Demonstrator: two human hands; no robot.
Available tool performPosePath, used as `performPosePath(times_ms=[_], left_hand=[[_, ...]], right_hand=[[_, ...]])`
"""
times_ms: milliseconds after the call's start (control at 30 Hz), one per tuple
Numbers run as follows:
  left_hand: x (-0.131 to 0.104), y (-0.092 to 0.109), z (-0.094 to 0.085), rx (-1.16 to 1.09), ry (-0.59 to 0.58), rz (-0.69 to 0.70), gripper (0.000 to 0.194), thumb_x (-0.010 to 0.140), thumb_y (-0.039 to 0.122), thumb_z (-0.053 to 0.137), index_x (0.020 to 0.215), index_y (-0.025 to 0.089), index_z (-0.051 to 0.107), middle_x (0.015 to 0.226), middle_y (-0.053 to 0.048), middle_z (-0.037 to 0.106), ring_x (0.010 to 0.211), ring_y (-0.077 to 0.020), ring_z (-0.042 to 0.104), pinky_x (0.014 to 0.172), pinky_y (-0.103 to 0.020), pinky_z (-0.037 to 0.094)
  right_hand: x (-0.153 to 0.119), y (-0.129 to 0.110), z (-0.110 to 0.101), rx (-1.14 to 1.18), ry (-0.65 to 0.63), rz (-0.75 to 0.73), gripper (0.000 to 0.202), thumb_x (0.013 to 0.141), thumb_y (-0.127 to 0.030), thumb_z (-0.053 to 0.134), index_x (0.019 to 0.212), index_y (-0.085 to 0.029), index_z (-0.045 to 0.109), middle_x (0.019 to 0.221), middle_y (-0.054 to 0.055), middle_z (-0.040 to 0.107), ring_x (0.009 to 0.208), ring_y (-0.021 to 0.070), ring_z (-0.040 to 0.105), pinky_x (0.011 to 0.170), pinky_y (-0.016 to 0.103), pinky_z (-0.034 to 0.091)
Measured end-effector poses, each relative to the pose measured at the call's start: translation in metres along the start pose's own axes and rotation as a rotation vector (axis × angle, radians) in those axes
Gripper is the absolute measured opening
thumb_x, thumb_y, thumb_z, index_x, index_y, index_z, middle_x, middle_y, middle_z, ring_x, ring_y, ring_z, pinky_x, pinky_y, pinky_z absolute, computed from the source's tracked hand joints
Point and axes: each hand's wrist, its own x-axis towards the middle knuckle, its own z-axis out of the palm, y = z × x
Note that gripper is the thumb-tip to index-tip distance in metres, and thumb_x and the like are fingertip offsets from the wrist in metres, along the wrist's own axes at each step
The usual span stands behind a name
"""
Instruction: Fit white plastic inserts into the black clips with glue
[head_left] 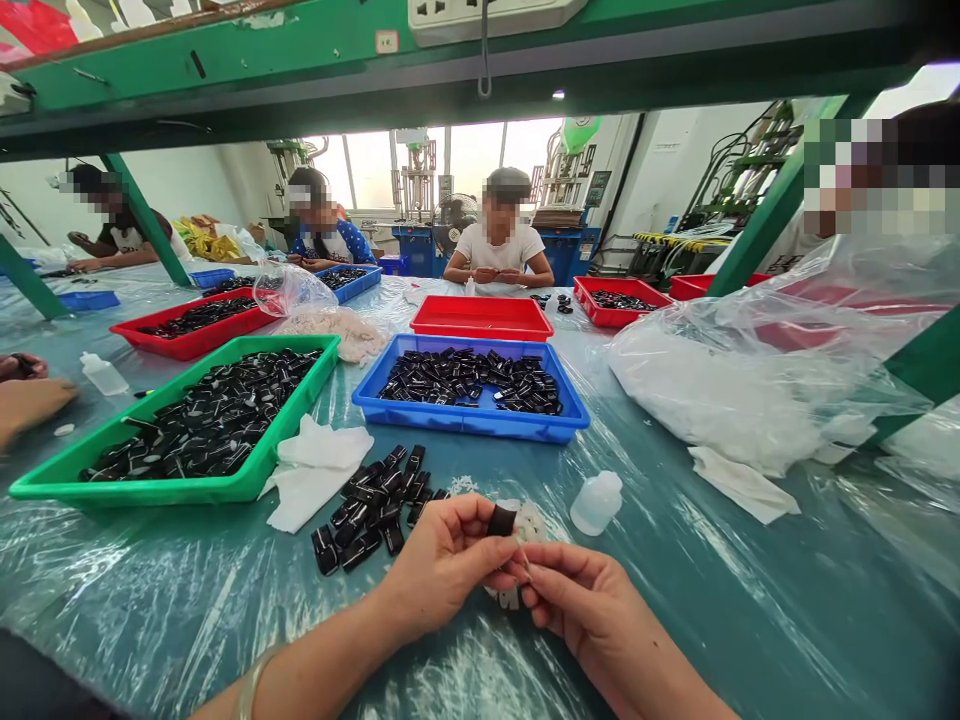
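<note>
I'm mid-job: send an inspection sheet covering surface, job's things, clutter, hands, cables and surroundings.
Surface: table covered in wrinkled, shiny clear film.
Job's things: black piece in hand; loose pile of black pieces beside the left forearm; more in the green tray and blue tray.
Clutter: left cloth, right cloth, bottle, plastic bag with whitish contents.
Hands: left hand holds the black piece; right hand meets it at the fingertips, any grip too small to tell.
Cables: grey cord hanging by the socket strip.
Surroundings: green beam overhead; co-worker seated opposite, others nearby; fan behind.
</note>
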Motion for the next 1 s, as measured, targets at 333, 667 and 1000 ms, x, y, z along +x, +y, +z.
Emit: performPosePath(times_ms=[333, 667, 1000], left_hand=[[-0.001, 0.0, -0.001, -0.014, -0.035, 0.045, 0.019, 0.073, 0.028, 0.069, 0.078, 0.011, 0.061, 0.071, -0.004, 0.067, 0.068, -0.0118, 0.064, 0.064, -0.02, 0.051], [-0.002, 0.002, -0.001, 0.108, 0.024, 0.007, 0.019, 0.07, 0.028, 0.067, 0.075, 0.011, 0.061, 0.067, -0.004, 0.064, 0.058, -0.0117, 0.06, 0.053, -0.021, 0.048], [-0.005, -0.009, 0.002, 0.337, -0.1, -0.043, 0.004, 0.07, 0.018, 0.06, 0.069, 0.014, 0.057, 0.056, 0.002, 0.052, 0.052, -0.0103, 0.055, 0.052, -0.021, 0.045]], right_hand=[[0.0, -0.004, 0.003, 0.108, -0.05, 0.07, 0.02, 0.067, -0.027, 0.077, 0.078, -0.011, 0.07, 0.068, 0.002, 0.063, 0.06, 0.0054, 0.052, 0.055, 0.016, 0.043], [0.0, -0.011, -0.005, -0.356, 0.147, -0.275, 0.023, 0.07, -0.036, 0.07, 0.074, -0.014, 0.066, 0.068, 0.003, 0.064, 0.062, 0.0122, 0.056, 0.06, 0.023, 0.045], [-0.013, -0.018, -0.008, -1.082, 0.043, -0.933, 0.014, 0.086, -0.013, 0.048, 0.084, -0.021, 0.06, 0.081, 0.005, 0.063, 0.074, 0.0154, 0.06, 0.065, 0.024, 0.047]])
